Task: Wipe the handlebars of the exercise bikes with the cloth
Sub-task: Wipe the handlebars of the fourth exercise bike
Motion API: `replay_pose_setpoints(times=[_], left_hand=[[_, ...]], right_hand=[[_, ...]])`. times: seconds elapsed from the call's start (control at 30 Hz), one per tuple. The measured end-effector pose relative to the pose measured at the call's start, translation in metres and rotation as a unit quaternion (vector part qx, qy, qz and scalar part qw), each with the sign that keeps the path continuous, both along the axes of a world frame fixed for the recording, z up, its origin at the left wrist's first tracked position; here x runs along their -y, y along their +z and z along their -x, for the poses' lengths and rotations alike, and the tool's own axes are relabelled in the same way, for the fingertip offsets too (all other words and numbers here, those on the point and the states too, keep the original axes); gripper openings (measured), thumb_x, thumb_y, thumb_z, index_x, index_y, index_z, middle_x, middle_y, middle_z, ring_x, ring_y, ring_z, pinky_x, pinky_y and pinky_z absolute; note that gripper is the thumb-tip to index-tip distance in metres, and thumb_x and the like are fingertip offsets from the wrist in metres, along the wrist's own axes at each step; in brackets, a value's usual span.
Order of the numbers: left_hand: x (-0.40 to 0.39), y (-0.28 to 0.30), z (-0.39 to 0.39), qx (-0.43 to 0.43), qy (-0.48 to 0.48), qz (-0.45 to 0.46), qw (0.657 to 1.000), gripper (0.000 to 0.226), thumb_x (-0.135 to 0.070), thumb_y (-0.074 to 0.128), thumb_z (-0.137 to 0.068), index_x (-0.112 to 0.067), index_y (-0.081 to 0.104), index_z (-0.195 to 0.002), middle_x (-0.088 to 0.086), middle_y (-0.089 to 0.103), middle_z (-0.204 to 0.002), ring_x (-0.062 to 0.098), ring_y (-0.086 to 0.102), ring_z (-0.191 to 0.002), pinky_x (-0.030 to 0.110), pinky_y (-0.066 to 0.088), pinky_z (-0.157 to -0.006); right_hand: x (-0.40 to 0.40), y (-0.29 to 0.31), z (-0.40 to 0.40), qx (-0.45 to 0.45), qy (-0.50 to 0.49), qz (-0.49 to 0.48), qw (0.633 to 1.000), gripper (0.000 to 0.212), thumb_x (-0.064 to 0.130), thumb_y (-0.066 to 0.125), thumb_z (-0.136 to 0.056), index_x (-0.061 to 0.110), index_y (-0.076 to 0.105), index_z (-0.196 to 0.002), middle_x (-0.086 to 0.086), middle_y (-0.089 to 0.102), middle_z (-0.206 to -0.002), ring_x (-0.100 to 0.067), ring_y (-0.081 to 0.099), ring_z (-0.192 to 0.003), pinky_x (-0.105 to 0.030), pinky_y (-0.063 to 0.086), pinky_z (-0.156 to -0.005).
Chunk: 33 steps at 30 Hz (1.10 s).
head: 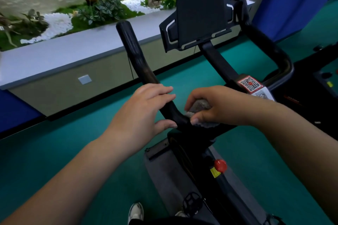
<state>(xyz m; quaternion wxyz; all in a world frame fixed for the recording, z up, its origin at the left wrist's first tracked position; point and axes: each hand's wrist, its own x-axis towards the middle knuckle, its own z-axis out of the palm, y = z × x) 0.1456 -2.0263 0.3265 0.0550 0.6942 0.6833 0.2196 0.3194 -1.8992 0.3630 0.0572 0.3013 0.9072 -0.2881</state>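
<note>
A black exercise bike stands in front of me. Its left handlebar [133, 49] runs up and away, and its right handlebar [265, 45] curves around at the right. My left hand [144, 113] lies over the lower left bar, fingers on top and thumb beneath, loosely wrapped round it. My right hand [215, 107] grips a grey cloth [199, 106] bunched against the bar's bend near the centre. Part of the cloth is hidden under the fingers.
A dark console screen [199, 12] sits between the bars. A QR sticker [250, 83] is on the stem, a red knob [220, 165] on the frame, a pedal [192, 201] below. A grey planter ledge [64, 55] runs behind. Green floor [54, 151] surrounds the bike. My shoe [136, 212] is by the bottom edge.
</note>
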Motion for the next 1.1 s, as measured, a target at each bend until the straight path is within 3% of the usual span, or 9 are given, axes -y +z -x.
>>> replay_pose_setpoints(times=[0.1,0.2,0.27,0.37,0.53,0.73,0.9,1.1], left_hand=[[0.0,0.002,0.006,-0.001,0.014,-0.003,1.0,0.073,-0.06,0.055,-0.065,-0.018,0.061,-0.125,-0.009,0.055,-0.131,0.013,0.041,-0.127,0.017,0.021,-0.106],[-0.004,0.003,0.014,0.0,0.008,-0.011,1.0,0.068,-0.061,0.054,-0.066,-0.019,0.064,-0.12,-0.009,0.057,-0.129,0.015,0.042,-0.126,0.022,0.025,-0.105],[-0.009,0.004,0.019,-0.007,-0.007,-0.016,1.0,0.068,-0.063,0.051,-0.066,-0.02,0.066,-0.116,-0.009,0.058,-0.127,0.015,0.043,-0.124,0.015,0.021,-0.104],[-0.019,0.008,0.031,-0.017,-0.031,-0.019,0.999,0.065,-0.063,0.052,-0.067,-0.02,0.068,-0.113,-0.01,0.061,-0.123,0.015,0.044,-0.12,0.01,0.018,-0.1],[-0.039,0.021,0.072,-0.027,-0.007,-0.034,0.999,0.055,-0.049,0.066,-0.07,-0.022,0.065,-0.118,-0.011,0.058,-0.125,0.015,0.044,-0.122,0.022,0.027,-0.103],[-0.065,0.039,0.116,-0.064,0.032,-0.119,0.99,0.049,-0.036,0.076,-0.071,-0.019,0.065,-0.116,0.001,0.055,-0.128,0.027,0.043,-0.121,0.028,0.025,-0.103],[-0.078,0.045,0.144,-0.028,0.05,-0.132,0.99,0.058,-0.034,0.077,-0.071,-0.018,0.058,-0.124,0.003,0.052,-0.132,0.024,0.043,-0.125,0.029,0.028,-0.104],[-0.084,0.048,0.157,0.053,0.025,-0.128,0.99,0.06,-0.024,0.077,-0.075,-0.019,0.054,-0.13,-0.002,0.058,-0.121,0.014,0.056,-0.106,0.03,0.048,-0.095]], right_hand=[[0.005,-0.006,0.007,-0.035,-0.044,0.005,0.998,0.023,0.042,0.077,-0.071,0.036,0.066,-0.091,0.018,0.059,-0.076,0.009,0.053,-0.07,-0.004,0.039,-0.058],[0.012,-0.012,0.015,-0.081,-0.105,0.013,0.991,0.025,0.04,0.079,-0.07,0.029,0.071,-0.091,0.016,0.065,-0.076,0.007,0.058,-0.072,-0.003,0.04,-0.059],[0.017,-0.016,0.021,-0.109,-0.149,0.022,0.983,0.025,0.04,0.078,-0.072,0.026,0.07,-0.091,0.011,0.067,-0.08,0.001,0.06,-0.075,-0.008,0.042,-0.061],[0.023,-0.02,0.032,-0.144,-0.206,0.034,0.967,0.021,0.04,0.077,-0.073,0.028,0.067,-0.085,0.012,0.065,-0.078,0.004,0.057,-0.071,-0.005,0.041,-0.054],[0.023,-0.023,0.054,-0.188,-0.289,0.033,0.938,0.022,0.039,0.078,-0.072,0.025,0.067,-0.085,0.01,0.066,-0.077,0.001,0.059,-0.07,-0.006,0.041,-0.052],[0.018,-0.014,0.1,-0.25,-0.334,0.013,0.909,0.025,0.036,0.079,-0.072,0.024,0.065,-0.088,0.009,0.066,-0.079,0.001,0.059,-0.071,-0.011,0.044,-0.059],[0.016,-0.006,0.13,-0.271,-0.312,0.0,0.911,0.035,0.036,0.081,-0.07,0.027,0.061,-0.098,0.012,0.064,-0.089,-0.006,0.059,-0.083,-0.023,0.049,-0.072],[0.012,-0.006,0.157,-0.311,-0.353,-0.011,0.883,0.032,0.028,0.078,-0.076,0.034,0.056,-0.098,0.016,0.061,-0.092,0.0,0.057,-0.081,-0.004,0.041,-0.065]])
